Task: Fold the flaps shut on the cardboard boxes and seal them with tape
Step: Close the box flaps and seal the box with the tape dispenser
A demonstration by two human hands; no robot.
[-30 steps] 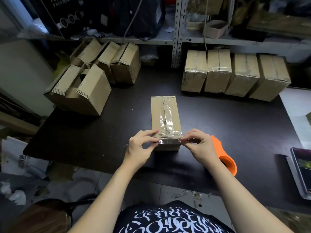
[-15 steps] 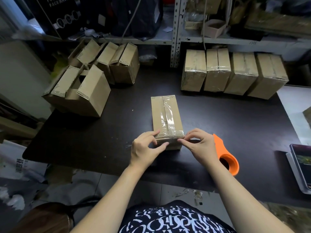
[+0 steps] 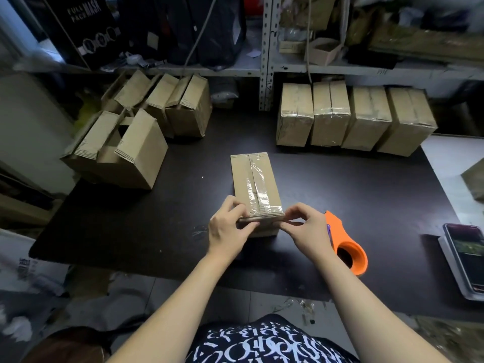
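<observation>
Box (image 3: 255, 184) lies on the worktop (image 3: 340, 192), long axis pointing away from you. Left hand (image 3: 227, 229) and right hand (image 3: 306, 229) flank its near end, equally close, fingers (image 3: 234, 204) pinching the taped top edge.

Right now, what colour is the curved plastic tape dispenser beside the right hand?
Bright orange: the curved plastic tape dispenser; the head view shows it best.

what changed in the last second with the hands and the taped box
The left hand slid inward onto the box, fingers on top and thumb across its near face, flattening the tape end that hung loose. The right hand kept pinching the near right corner. Box, orange tape dispenser and the sealed boxes behind stayed put.
</observation>
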